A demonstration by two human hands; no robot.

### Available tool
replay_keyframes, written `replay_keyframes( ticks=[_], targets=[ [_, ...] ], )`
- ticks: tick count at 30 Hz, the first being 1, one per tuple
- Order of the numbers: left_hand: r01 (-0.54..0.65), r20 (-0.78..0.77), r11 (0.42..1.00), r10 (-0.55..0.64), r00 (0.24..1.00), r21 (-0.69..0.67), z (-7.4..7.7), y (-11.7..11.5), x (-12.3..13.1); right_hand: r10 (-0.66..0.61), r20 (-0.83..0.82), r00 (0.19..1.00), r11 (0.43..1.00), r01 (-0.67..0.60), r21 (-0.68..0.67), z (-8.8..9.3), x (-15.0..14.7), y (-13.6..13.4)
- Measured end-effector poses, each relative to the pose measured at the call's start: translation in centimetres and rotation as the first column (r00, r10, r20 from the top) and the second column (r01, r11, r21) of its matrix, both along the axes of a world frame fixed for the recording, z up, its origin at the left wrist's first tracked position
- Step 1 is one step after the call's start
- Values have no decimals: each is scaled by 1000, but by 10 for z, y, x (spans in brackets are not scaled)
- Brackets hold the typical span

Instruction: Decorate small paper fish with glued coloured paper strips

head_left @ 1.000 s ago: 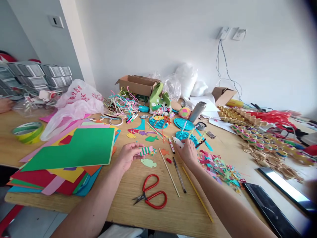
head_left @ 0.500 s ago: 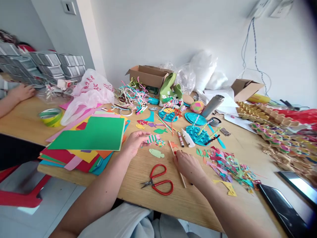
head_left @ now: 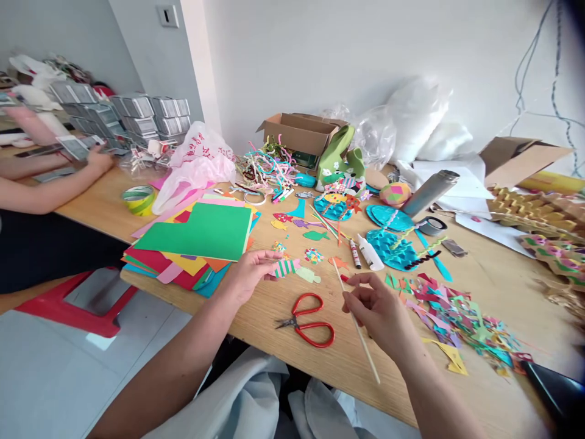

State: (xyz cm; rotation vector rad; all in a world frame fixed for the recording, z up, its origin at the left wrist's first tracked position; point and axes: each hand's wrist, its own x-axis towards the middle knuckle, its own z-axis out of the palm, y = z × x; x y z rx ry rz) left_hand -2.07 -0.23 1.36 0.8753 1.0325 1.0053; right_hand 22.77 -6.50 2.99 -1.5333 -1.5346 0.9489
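A pink paper fish with green stripes (head_left: 286,267) is pinched in my left hand (head_left: 253,274), above the wooden table. My right hand (head_left: 371,303) holds a thin pale stick (head_left: 364,347) between thumb and fingers; the stick slants down toward the table's front edge. Red-handled scissors (head_left: 309,321) lie between my forearms, blades to the left. A pale green paper fish (head_left: 308,275) rests just right of the striped one, with a multicoloured paper piece (head_left: 314,255) behind it. An orange paper fish (head_left: 338,262) lies beyond my right hand.
Stacked coloured paper (head_left: 196,231) is at the left, paper scraps (head_left: 448,311) at the right. A white glue bottle (head_left: 370,252), a marker (head_left: 355,254) and blue discs (head_left: 390,249) stand farther back. Another person's hand (head_left: 99,160) holds something at far left.
The view has turned left. My right hand now has the stick lifted off the table. The striped fish has moved off the multicoloured piece, which now shows more fully.
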Motion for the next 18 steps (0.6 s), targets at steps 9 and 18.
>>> replay_keyframes(
  ticks=[9,18],
  targets=[
    [-78,157,996,83,984,-37,-32,-13,17,116,-501,858,937,72,341,19,-25,17],
    [-93,197,996,89,976,11,-36,-16,13,-78,-249,965,760,219,612,-18,-60,14]
  ],
)
